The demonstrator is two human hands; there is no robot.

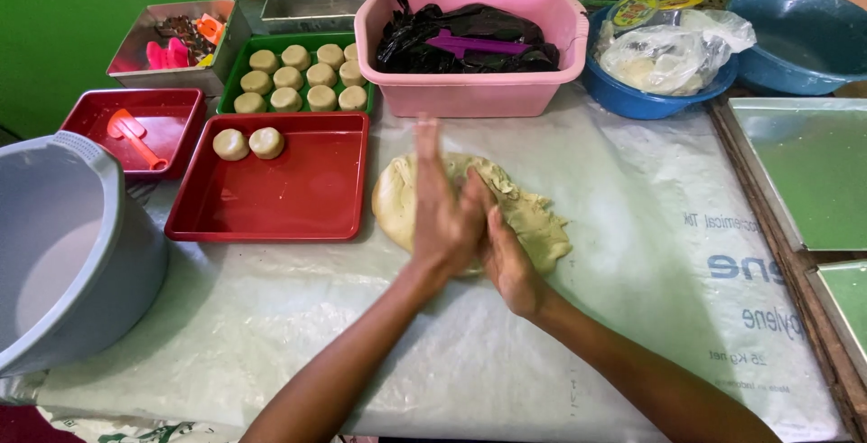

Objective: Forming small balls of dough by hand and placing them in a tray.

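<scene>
My left hand [440,213] and my right hand [502,246] are pressed palm to palm, slightly blurred, just above a large flat mass of pale dough [535,217] lying on a white plastic sheet [632,298]. Whatever lies between the palms is hidden. To the left, a red tray [298,199] holds two round dough balls [248,143] at its far left corner. Behind it, a green tray [233,77] carries several similar balls in rows.
A pink basin [470,91] with a black bag and a purple scraper [474,46] stands behind the dough. A blue bowl [632,102] with a plastic bag, a teal basin [804,37] and metal trays [813,172] sit at the right. A grey bucket [81,253] and a small red tray [99,118] are at the left.
</scene>
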